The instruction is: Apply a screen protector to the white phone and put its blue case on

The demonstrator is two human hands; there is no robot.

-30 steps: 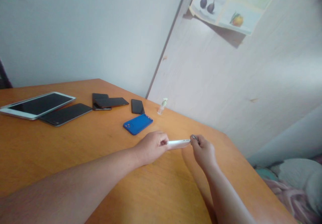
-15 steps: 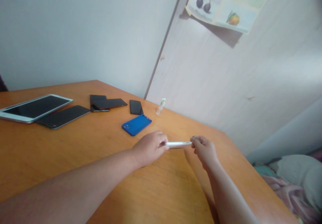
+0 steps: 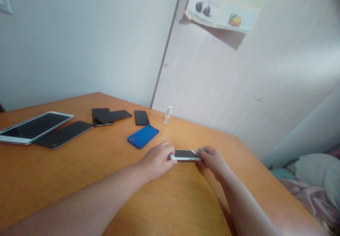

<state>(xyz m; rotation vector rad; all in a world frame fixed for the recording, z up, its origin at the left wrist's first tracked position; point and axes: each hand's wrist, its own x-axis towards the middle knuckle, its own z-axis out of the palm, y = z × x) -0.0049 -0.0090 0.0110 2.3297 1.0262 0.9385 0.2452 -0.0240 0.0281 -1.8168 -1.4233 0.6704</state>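
A white-edged smartphone (image 3: 185,154) with a dark screen is held level just above the table, its screen tilted partly toward me. My left hand (image 3: 158,160) pinches its left end between thumb and fingers. At the right end, my right hand (image 3: 212,161) is closed on the phone, with a small greyish crumpled piece (image 3: 202,150), perhaps a cloth, showing at its fingertips. Behind my hands a blue phone case (image 3: 143,136) lies on the table.
On the wooden table (image 3: 111,160) lie a white tablet (image 3: 37,125), a larger dark device (image 3: 65,134), two overlapping dark phones (image 3: 113,115) and another black phone (image 3: 141,118). A small clear pump bottle (image 3: 167,115) stands near the wall. Bedding (image 3: 313,176) is at right.
The phone has tipped so its dark screen shows, where before mostly its edge was seen. Both hands keep their hold. The whole view has shifted slightly.
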